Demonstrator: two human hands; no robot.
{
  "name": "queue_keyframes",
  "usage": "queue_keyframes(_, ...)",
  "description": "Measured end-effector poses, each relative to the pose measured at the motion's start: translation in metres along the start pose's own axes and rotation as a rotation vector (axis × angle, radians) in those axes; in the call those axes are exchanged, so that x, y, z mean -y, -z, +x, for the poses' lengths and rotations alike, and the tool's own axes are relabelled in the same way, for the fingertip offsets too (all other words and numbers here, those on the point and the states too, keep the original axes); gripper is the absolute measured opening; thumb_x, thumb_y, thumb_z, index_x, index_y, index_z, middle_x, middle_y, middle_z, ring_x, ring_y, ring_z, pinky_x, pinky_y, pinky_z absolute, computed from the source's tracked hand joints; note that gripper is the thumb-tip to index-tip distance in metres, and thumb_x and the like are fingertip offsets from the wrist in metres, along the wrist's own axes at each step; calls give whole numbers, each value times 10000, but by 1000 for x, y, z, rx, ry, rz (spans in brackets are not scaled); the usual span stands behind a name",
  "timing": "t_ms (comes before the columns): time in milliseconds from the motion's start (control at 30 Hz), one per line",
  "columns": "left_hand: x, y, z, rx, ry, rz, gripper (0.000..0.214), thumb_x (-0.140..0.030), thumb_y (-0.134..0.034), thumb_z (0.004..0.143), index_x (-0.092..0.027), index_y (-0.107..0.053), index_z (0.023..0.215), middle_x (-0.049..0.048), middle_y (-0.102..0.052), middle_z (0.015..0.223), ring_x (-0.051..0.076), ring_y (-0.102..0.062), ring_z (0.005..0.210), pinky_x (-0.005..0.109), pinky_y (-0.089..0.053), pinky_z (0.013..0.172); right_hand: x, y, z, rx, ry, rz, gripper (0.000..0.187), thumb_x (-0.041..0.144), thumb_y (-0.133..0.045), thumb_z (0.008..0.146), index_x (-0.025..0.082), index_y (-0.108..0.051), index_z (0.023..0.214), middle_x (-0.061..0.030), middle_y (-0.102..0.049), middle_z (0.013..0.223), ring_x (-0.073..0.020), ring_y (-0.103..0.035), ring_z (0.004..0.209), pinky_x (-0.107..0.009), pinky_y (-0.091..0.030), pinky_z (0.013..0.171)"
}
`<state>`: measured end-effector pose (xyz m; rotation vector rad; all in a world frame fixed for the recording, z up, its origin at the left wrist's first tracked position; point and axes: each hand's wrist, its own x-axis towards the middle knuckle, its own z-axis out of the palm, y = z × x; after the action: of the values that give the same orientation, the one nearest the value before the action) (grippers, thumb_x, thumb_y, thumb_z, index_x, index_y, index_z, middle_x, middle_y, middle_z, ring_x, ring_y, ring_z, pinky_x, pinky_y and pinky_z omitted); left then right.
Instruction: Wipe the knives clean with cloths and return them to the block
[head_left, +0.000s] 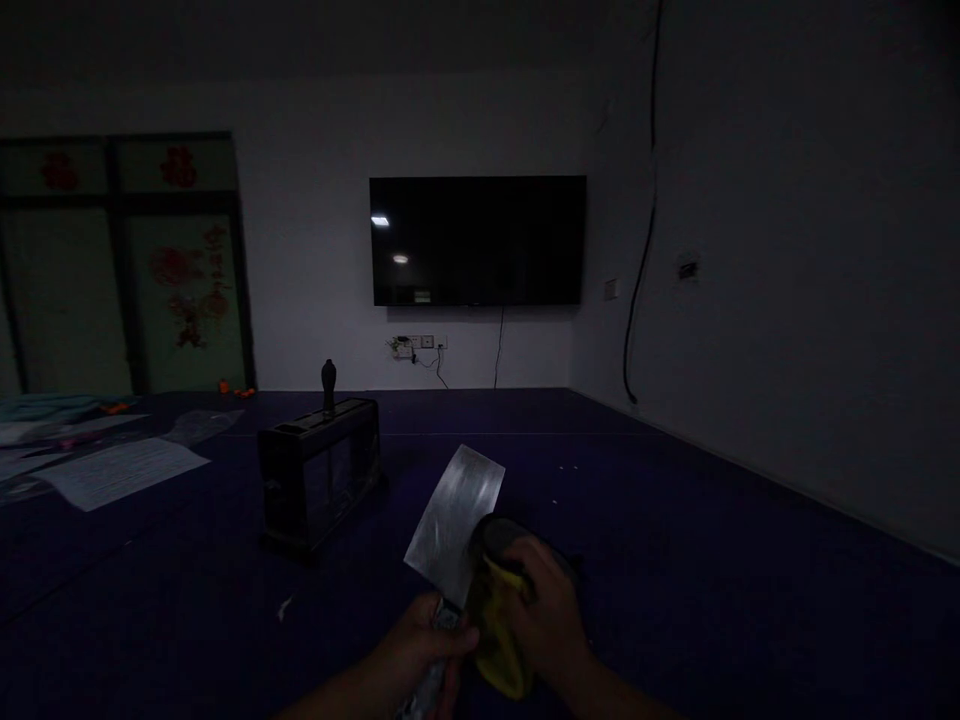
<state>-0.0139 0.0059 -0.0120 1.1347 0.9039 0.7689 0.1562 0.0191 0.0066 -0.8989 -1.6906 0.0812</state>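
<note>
My left hand (431,650) is closed around the handle of a cleaver (455,520), whose broad grey blade points up and away from me. To the right of the blade, my right hand (546,610) grips a rounded yellow-and-black object (499,630). Its dark upper end overlaps the blade's right edge; darkness and blur hide its exact kind and whether it touches the metal. Past the cleaver on the left, a black box-like stand (319,475) with clear-looking sides and a dark upright knob stands on the blue surface.
The dark blue surface (675,600) spreads to the walls. Printed sheets (131,470) and crumpled clear plastic (201,427) lie at the left. Small orange pieces (244,393) rest by the door. A cable (641,280) hangs down the right wall, and a television (480,240) is mounted ahead.
</note>
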Motion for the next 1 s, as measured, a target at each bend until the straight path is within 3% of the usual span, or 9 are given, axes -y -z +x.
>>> queue_keyframes(100,-3,-2,-3,0,-15,-4,476,-496,-666,561,-186,-419,826,-82,-460,363,98,-399,258,166,-195,309,5,1,5,-97,-336,120,320,393,-399,860,172,-583,718,-44,-607,663,-182,-582,590,-274,-487,535)
queue_keyframes(167,-4,-3,-4,2,-12,1,483,-506,-662,555,-182,-425,823,-79,-456,356,102,-400,255,162,-181,307,5,0,5,-115,-406,184,396,435,-344,888,159,-597,759,-62,-631,695,-190,-600,615,-278,-495,541)
queue_keyframes(233,-5,-3,-3,2,-4,7,485,-507,-663,544,-179,-432,816,-77,-455,351,103,-398,250,161,-178,304,4,-1,4,-43,-282,166,360,394,-352,898,151,-617,892,-106,-657,889,-216,-623,822,-319,-511,705)
queue_keyframes(367,-8,-5,-6,27,13,15,441,-483,-657,552,-172,-451,787,-64,-463,346,103,-412,259,160,-207,302,2,2,2,323,225,-52,310,209,-416,850,151,-580,1107,-124,-558,1211,-232,-476,1148,-399,-394,958)
queue_keyframes(433,-8,-6,-8,44,-3,16,434,-467,-648,581,-151,-475,823,-47,-486,358,109,-433,274,166,-233,306,5,5,4,516,451,-160,462,123,-440,775,125,-488,1235,-123,-450,1332,-237,-348,1257,-424,-324,1019)
queue_keyframes(500,-7,-6,-10,37,-4,15,486,-454,-653,589,-131,-479,909,-34,-518,381,114,-447,284,173,-252,313,9,9,8,674,582,-245,629,72,-441,701,107,-373,1326,-110,-324,1417,-229,-198,1328,-442,-230,1068)
queue_keyframes(600,-4,-5,-10,-10,10,12,588,-443,-691,548,-133,-448,985,-36,-546,405,108,-448,290,172,-266,327,13,12,13,804,613,-324,716,60,-430,671,116,-285,1371,-79,-210,1465,-206,-83,1353,-447,-124,1095)
queue_keyframes(733,-2,0,-7,31,-12,35,616,-476,-687,564,-121,-453,1009,-36,-549,409,95,-438,289,164,-257,333,14,14,18,828,605,-354,656,132,-455,742,163,-283,1374,-56,-164,1479,-222,-64,1355,-471,-49,1092)
queue_keyframes(1000,-2,5,-6,73,-11,95,540,-427,-724,567,-137,-527,977,-41,-551,471,91,-471,349,187,-331,401,6,17,20,735,644,-369,688,131,-491,705,180,-303,1365,-93,-377,1387,-246,-179,1331,-509,-8,1077)
